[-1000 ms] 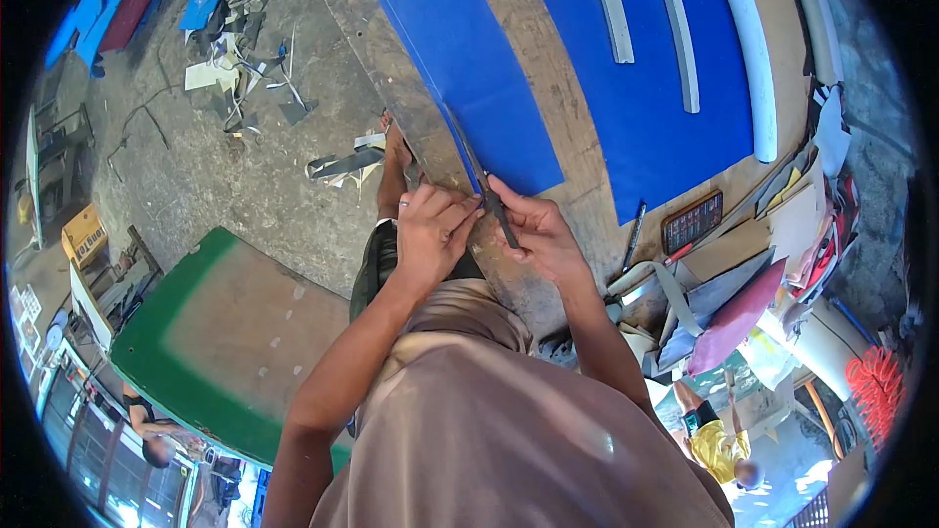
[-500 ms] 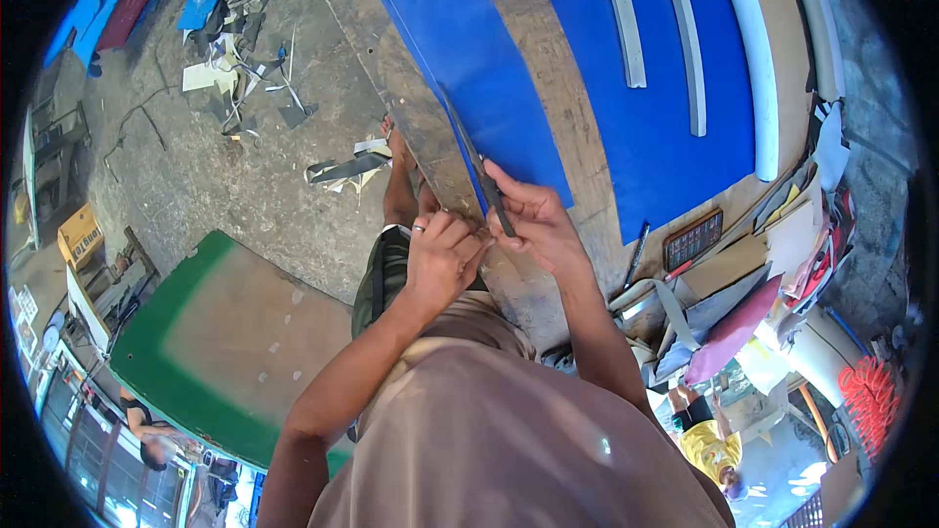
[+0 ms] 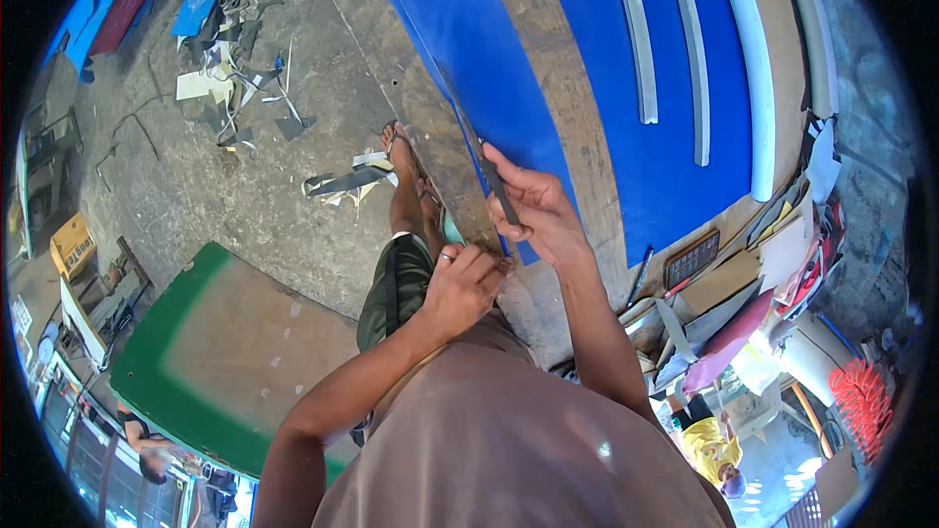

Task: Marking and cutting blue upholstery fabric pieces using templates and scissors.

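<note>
A long blue sheet (image 3: pixel 499 78) lies on the worn wooden table in front of me. My right hand (image 3: pixel 543 210) grips dark scissors (image 3: pixel 497 184), their blades pointing away from me along the sheet's left edge. A narrow blue strip (image 3: pixel 472 150) runs down the left side of the scissors toward my left hand (image 3: pixel 464 284). That hand is closed near my waist, its fingertips pinched at the strip's near end; the exact hold is partly hidden by the fingers. A ring shows on one left finger.
A wider blue sheet (image 3: pixel 675 181) bears two grey bars (image 3: pixel 699 88) and a pale tube (image 3: pixel 751 68). A pen (image 3: pixel 641 269) and a calculator (image 3: pixel 692 256) lie near its front edge. Scraps (image 3: pixel 230 78) litter the floor. A green-edged board (image 3: pixel 156 332) stands at left. Two people are behind.
My left hand has shifted right and toward me, and the right hand with the scissors slightly right. The view has moved a little, showing more of my sandalled foot.
</note>
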Motion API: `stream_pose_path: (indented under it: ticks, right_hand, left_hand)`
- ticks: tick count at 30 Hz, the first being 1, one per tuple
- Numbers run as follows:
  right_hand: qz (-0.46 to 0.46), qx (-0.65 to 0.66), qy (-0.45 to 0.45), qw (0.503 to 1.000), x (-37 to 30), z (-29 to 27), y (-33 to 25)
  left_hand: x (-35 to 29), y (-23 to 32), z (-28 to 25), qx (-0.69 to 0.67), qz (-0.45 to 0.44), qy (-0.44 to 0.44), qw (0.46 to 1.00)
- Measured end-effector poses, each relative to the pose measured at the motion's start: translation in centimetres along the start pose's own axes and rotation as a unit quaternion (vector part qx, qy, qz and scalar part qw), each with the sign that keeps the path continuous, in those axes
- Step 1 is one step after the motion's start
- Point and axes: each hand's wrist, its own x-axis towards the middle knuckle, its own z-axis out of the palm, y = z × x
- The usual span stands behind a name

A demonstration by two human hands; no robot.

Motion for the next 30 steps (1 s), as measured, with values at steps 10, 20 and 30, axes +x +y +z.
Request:
stream_pose_path:
  ticks: [10, 20, 30]
  right_hand:
    - [0.014, -0.060, 0.055, 0.997, 2.0, 1.8, -1.2]
    - [0.025, -0.091, 0.075, 0.993, 4.8, 3.3, -2.9]
    - [0.004, -0.054, 0.055, 0.997, 8.7, 4.3, -4.6]
  left_hand:
    - [0.3, -1.0, -0.5, -0.012, 0.046, -0.012, 0.999]
    - [0.4, -2.2, -0.5, -0.033, 0.089, -0.051, 0.994]
    - [1.0, -3.1, -1.0, -0.045, 0.134, -0.091, 0.986]
